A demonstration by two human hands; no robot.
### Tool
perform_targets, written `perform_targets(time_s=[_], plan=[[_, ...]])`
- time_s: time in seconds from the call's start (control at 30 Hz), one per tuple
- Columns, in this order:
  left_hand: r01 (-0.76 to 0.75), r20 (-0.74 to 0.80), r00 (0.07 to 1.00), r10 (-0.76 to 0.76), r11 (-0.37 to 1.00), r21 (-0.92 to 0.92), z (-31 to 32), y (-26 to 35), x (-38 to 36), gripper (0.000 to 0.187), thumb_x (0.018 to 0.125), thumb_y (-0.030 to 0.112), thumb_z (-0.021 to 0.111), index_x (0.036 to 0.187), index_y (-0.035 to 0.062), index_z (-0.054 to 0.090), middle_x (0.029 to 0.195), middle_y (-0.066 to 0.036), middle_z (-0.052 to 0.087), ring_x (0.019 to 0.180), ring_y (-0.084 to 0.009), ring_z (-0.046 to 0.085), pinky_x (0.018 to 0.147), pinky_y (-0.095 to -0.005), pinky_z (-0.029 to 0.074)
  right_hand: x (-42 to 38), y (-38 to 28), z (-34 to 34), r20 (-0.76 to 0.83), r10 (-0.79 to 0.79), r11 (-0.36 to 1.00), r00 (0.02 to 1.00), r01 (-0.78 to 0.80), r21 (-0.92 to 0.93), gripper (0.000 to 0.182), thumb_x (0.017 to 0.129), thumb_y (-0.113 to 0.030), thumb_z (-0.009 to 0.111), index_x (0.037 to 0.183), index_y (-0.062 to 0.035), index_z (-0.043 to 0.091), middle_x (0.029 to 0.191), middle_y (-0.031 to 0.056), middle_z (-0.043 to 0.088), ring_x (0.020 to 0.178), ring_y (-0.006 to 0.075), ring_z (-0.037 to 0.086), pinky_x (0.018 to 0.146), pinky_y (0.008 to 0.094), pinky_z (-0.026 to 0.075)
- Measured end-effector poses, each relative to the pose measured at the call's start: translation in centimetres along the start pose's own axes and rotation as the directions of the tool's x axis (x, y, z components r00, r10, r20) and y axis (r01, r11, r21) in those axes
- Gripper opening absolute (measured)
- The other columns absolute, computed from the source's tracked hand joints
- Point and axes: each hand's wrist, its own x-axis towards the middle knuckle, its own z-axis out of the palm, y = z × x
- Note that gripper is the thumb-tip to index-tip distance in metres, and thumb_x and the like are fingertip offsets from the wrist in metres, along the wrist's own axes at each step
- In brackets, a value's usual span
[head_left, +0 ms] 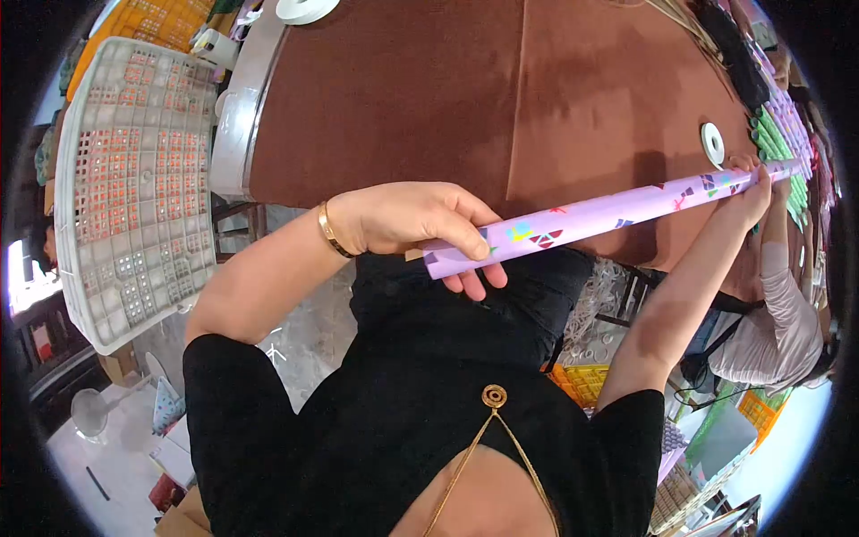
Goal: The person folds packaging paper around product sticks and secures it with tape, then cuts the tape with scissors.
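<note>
A long lilac paper roll (591,215) with colourful printed shapes lies slantwise in front of my body, over the near edge of the brown-covered table (394,107). My left hand (434,224) is closed around its near left end, thumb on top and fingers underneath. Toward the far right end, my right hand (756,192) grips the same roll; its fingers are partly hidden. A white roll of tape (712,143) stands on the table just behind that end.
Left of the table is a large white plastic crate (134,197). Another white tape roll (304,7) sits at the far left corner. Green rolls (771,139) and more lilac ones are piled at the right edge. A co-worker in a light sleeve (777,277) is close by there.
</note>
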Motion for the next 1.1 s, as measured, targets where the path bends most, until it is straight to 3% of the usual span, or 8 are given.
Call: perform_targets(time_s=[0.23,0.37,0.47,0.7,0.8,0.87,1.0,1.1], plan=[[-0.181,0.056,0.979,0.196,0.964,-0.194,-0.4,-1.1,-0.7,0.073,0.078,-0.011,0.051,0.148,-0.0062,0.036,0.129,-0.024,0.061,0.116,-0.0298,0.065,0.095,-0.0351,0.057,1.2,-0.2,-1.6,0.033,0.035,0.999,0.999,-0.035,0.013,0.011,0.088,-0.010,0.050,0.092,-0.0027,0.042,0.079,0.0083,0.043,0.067,0.0196,0.046,0.061,0.0331,0.043],[-0.196,0.024,0.978,0.209,0.947,-0.255,-1.0,-2.0,-1.9,0.090,0.072,-0.010,0.049,0.157,0.0026,0.022,0.145,-0.030,0.045,0.129,-0.0391,0.055,0.105,-0.0400,0.050,1.0,0.3,-1.4,-0.178,-0.159,0.970,0.971,0.121,-0.209,0.009,0.090,-0.012,0.044,0.090,-0.0038,0.041,0.077,0.0079,0.042,0.067,0.0198,0.046,0.063,0.0324,0.044],[-0.298,0.003,0.951,0.310,0.914,-0.275,-1.8,-2.9,-3.1,0.090,0.073,-0.004,0.054,0.157,0.0042,0.022,0.147,-0.030,0.044,0.134,-0.0391,0.049,0.111,-0.0433,0.043,2.0,-0.7,-3.4,-0.185,-0.102,0.995,0.977,0.102,-0.011,0.010,0.090,-0.012,0.045,0.090,-0.0033,0.041,0.077,0.0082,0.041,0.066,0.0200,0.045,0.063,0.0326,0.044],[-0.312,-0.293,0.803,0.520,0.784,0.536,-1.2,1.6,-4.3,0.067,0.088,0.004,0.060,0.152,0.0069,0.038,0.142,-0.020,0.052,0.125,-0.0283,0.056,0.105,-0.0390,0.046,-1.8,0.9,2.7,-0.218,-0.263,0.955,0.940,0.222,-0.196,0.013,0.088,-0.012,0.054,0.085,0.0001,0.052,0.075,0.0092,0.048,0.068,0.0239,0.052,0.065,0.0346,0.047],[-0.044,-0.135,0.661,0.738,0.218,0.975,1.8,4.1,-2.4,0.071,0.087,0.030,0.074,0.143,-0.0016,0.044,0.132,-0.026,0.057,0.121,-0.0376,0.058,0.104,-0.0420,0.046,-2.2,2.8,6.1,-0.224,-0.211,0.971,0.951,0.177,-0.162,0.014,0.092,-0.016,0.054,0.088,-0.0040,0.050,0.076,0.0072,0.050,0.065,0.0200,0.050,0.058,0.0319,0.047],[0.063,0.032,0.655,0.755,-0.098,0.993,3.2,4.4,0.2,0.077,0.084,0.031,0.076,0.142,-0.0037,0.041,0.128,-0.028,0.057,0.118,-0.0411,0.057,0.102,-0.0453,0.046,-3.4,4.5,7.5,0.024,-0.116,0.984,0.993,0.111,0.142,0.018,0.098,-0.023,0.054,0.095,-0.0053,0.051,0.080,0.0090,0.054,0.067,0.0238,0.054,0.061,0.0381,0.051],[0.092,-0.185,0.785,0.591,0.184,0.979,1.4,5.0,4.1,0.054,0.084,0.020,0.074,0.128,0.0020,0.049,0.106,-0.024,0.065,0.098,-0.0435,0.063,0.083,-0.0483,0.052,-2.4,7.2,9.3,-0.166,-0.130,0.984,0.977,0.148,0.102,0.039,0.106,-0.039,0.038,0.104,-0.0033,0.054,0.089,0.0146,0.061,0.074,0.0303,0.060,0.069,0.0450,0.054],[0.201,-0.249,0.664,0.705,0.153,0.968,-1.5,6.8,4.6,0.040,0.084,0.013,0.072,0.120,0.0037,0.057,0.107,-0.023,0.066,0.103,-0.0411,0.064,0.086,-0.0444,0.051,-1.6,8.3,7.4,-0.164,0.008,0.999,0.986,-0.014,-0.031,0.035,0.105,-0.035,0.047,0.108,-0.0012,0.054,0.091,0.0123,0.061,0.079,0.0266,0.061,0.071,0.0433,0.054]])
